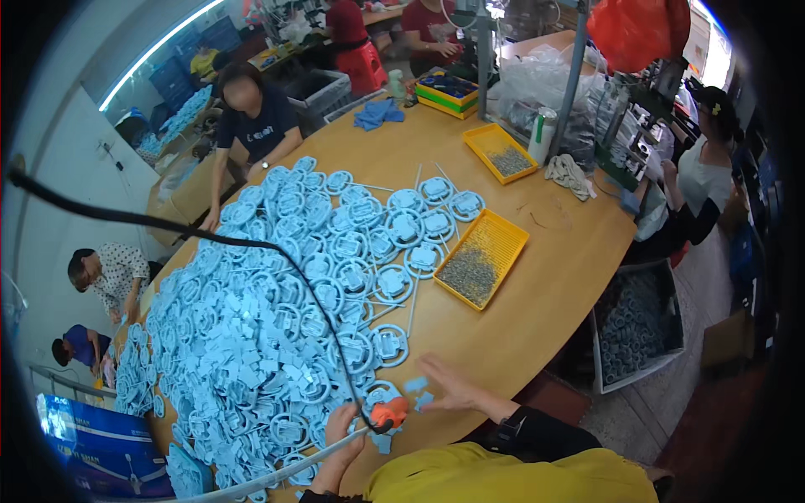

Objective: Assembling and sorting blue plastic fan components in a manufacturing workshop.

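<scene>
Close to the near edge of the table is my left hand (340, 429), its fingers partly covered by a black cable and a pale strip. Right beside it an orange-capped tool (389, 412) hangs at the cable's lower end; whether I grip it is hidden. My right hand (453, 387) is slightly blurred, fingers spread apart. Two small light-blue plastic pieces (416, 385) show by its fingertips, apparently loose. Between my hands a light-blue round plastic frame (381, 392) lies partly behind the orange tool. Left of them spreads a large heap of light-blue plastic parts (260, 335).
A yellow tray (501, 251) of small metal parts lies to the right of the heap, another yellow tray (521, 161) farther back. The black cable (285, 251) crosses the view. A crate of grey rings (639, 327) stands right of the table. Several people work around.
</scene>
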A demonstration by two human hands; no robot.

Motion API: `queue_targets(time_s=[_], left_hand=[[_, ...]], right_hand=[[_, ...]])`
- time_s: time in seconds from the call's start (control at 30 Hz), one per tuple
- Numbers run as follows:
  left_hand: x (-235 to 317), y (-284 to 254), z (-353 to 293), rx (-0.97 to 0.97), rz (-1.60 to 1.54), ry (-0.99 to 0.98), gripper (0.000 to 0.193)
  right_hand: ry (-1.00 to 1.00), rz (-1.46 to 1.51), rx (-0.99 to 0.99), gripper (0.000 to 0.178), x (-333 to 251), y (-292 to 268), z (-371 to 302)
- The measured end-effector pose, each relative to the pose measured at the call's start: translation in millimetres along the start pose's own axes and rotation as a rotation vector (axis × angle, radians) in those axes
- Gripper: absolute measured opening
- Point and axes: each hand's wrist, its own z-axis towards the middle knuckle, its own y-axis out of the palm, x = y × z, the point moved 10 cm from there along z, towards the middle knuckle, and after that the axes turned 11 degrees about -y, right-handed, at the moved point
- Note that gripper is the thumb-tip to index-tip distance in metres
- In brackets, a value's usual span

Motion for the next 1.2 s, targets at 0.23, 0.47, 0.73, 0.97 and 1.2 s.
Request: queue_targets(time_s=[0.23,0.47,0.73,0.97,1.2], left_hand=[[59.2,-143.7,57.5,0.387,-0.317,0.085,0.035],[123.9,-298.1,7.0,0.606,-0.408,0.291,0.029],[305.8,-355.5,-143.4,0.712,0.102,1.145,0.029],[471.0,-418.9,-150.2,0.978,0.381,1.307,0.046],[602.7,-503.4,-50.5,1.286,0.681,0.586,0.082]], right_hand=[[-0.101,0.809,-0.157,0.051,-20.9,87.9,8.6],[0.108,0.72,0.037,0.067,-86.9,-24.5,33.7],[0.083,0.488,0.346,0.043,-190.8,-147.2,27.6],[-0.478,0.563,0.542,0.044,-391.9,-310.9,90.5],[-0.702,0.738,0.379,0.043,-507.8,-377.8,163.8]])
